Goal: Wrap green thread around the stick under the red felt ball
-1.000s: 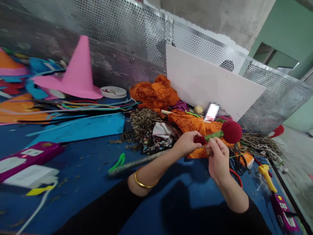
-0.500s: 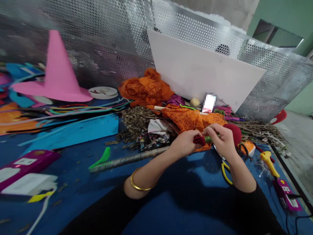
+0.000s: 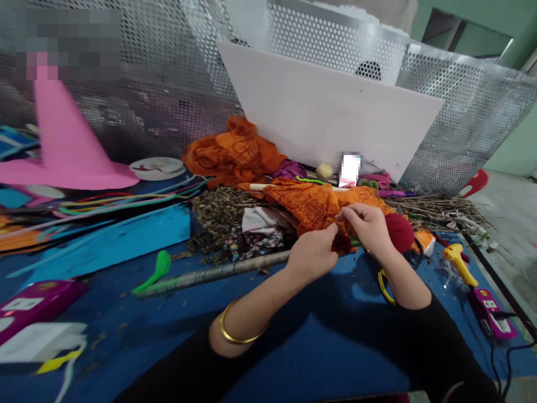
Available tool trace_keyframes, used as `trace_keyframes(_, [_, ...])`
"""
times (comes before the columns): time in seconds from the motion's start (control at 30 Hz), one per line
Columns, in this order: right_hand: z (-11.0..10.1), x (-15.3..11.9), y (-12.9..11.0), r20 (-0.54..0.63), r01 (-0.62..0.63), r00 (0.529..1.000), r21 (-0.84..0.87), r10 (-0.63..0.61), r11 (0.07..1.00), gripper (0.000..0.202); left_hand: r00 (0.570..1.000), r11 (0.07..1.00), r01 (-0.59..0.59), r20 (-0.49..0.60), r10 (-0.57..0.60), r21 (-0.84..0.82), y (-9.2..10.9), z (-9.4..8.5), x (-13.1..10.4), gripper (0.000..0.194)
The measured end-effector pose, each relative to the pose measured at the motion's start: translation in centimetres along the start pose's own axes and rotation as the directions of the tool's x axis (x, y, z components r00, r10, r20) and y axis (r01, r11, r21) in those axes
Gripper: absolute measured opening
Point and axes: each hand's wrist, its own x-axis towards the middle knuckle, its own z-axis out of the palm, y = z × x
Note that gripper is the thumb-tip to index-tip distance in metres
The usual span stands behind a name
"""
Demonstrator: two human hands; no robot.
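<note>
My left hand (image 3: 314, 252) is closed beside a dark red piece (image 3: 342, 244) at the right end of a long wrapped stick (image 3: 218, 272). Close to it, my right hand (image 3: 367, 226) is pinched, its fingertips near those of my left hand. What the fingertips hold is too small to make out. A bit of green shows under my right hand, and a red ball (image 3: 399, 232) sits just right of it. Behind both hands lies orange patterned cloth (image 3: 293, 202). The stick's left end carries a bright green curved piece (image 3: 157, 271).
A pink pointed hat (image 3: 67, 134), blue sheet (image 3: 113, 240) and coloured stems lie left. Dry twigs (image 3: 448, 210), a yellow glue gun (image 3: 459, 263) and a purple power strip (image 3: 490, 313) are right. A white board (image 3: 327, 106) leans behind, near a lit phone (image 3: 350, 169).
The view has shifted, so most things sit further left in it. My left hand now covers more of the dark red piece, and my right fingertips have lifted slightly off the green part.
</note>
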Motion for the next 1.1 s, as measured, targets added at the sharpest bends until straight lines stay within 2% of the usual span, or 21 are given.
trace_keyframes(0.17, [0.2,0.4,0.9,0.004,-0.045,0.999,-0.024,0.045,0.999,0.028,0.999,0.995,-0.035,-0.028,0.038,0.091,0.3,0.4,-0.3,0.023])
trace_keyframes(0.4, [0.4,0.4,1.3,0.056,-0.096,0.994,-0.009,0.096,0.995,0.027,0.982,0.980,-0.152,-0.092,0.164,0.124,0.6,0.8,-0.9,0.043])
trace_keyframes(0.63, [0.4,0.4,0.9,0.036,-0.133,0.990,-0.047,0.135,0.990,0.028,0.973,0.966,-0.199,-0.088,0.215,0.167,0.3,1.0,-0.9,0.034])
trace_keyframes(0.83, [0.6,0.3,1.2,0.041,-0.142,0.989,-0.037,0.143,0.989,0.028,0.960,0.957,-0.220,-0.132,0.247,0.188,0.0,1.2,-0.8,0.026])
trace_keyframes(1.0, [-0.1,0.4,0.7,0.089,-0.131,0.988,0.009,0.130,0.991,0.025,0.923,0.944,-0.261,-0.234,0.305,0.200,-0.4,1.7,-0.8,0.014])
trace_keyframes(1.1, [-1.8,0.3,-0.6,0.114,-0.107,0.989,0.099,0.096,0.989,0.023,0.857,0.915,-0.308,-0.342,0.386,0.259,-0.9,1.6,-0.6,0.011])
